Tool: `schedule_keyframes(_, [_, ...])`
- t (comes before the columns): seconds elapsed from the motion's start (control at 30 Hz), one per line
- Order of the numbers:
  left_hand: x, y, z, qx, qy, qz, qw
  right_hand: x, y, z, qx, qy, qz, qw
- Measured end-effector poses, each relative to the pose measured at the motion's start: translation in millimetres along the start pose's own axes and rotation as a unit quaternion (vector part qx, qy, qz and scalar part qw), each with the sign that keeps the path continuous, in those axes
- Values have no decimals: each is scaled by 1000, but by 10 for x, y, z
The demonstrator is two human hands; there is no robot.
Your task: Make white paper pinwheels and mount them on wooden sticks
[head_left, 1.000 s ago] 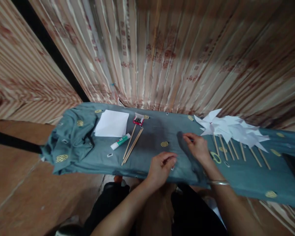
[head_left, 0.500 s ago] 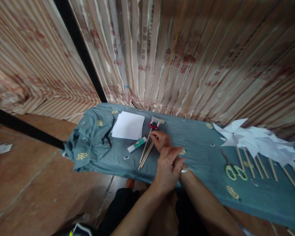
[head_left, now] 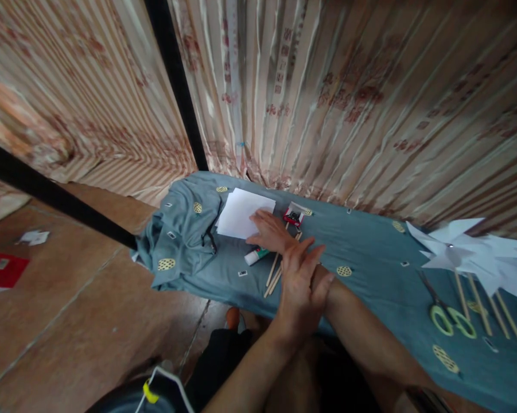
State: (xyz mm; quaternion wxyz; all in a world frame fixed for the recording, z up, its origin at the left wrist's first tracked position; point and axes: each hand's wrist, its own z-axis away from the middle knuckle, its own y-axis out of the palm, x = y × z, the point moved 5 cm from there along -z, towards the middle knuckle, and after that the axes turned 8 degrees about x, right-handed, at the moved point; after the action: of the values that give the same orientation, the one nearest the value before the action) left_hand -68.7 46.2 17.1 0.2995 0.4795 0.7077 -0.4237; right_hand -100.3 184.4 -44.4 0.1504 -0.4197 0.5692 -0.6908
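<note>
My right hand [head_left: 269, 229] reaches over the stack of white paper sheets [head_left: 243, 215], fingers stretched out and touching or just above its right edge; nothing shows in them. Across my right wrist lies my left hand [head_left: 303, 281], its fingers apart and holding nothing. Partly under my right hand is a glue stick [head_left: 253, 256] with a white cap. Several thin wooden sticks [head_left: 272, 274] lie beside it, their far ends partly covered by my hand. Behind them sits a small red box [head_left: 293, 215] with small black pieces that I cannot make out.
White paper pinwheels [head_left: 450, 246] on wooden sticks lie at the right, near green-handled scissors [head_left: 451, 318]. A grey-green cloth [head_left: 370, 269] covers the narrow table, bunched at its left end. Black poles [head_left: 176, 80] and a patterned curtain stand behind. A black bucket [head_left: 124, 398] is below.
My right hand has moved from the wooden sticks to the paper stack, and its fingers have straightened. My left hand stays by the right wrist. The view has turned left.
</note>
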Motion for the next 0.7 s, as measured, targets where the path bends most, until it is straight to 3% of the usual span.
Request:
schedule_keyframes(0.3, [8,-27,17,2,-12,21,1000,-149,-49,25,-24,5,-127,992])
schedule_keyframes(0.47, [17,-14,22,-6,1,27,1000,-136,-150,20,-64,24,-248,966])
schedule_keyframes(0.6, [10,-46,12,4,-7,14,1000,-123,-290,100,-123,49,-383,914])
schedule_keyframes(0.7, [-13,-94,15,17,1,1,1000,-178,-493,352,-208,64,-516,828])
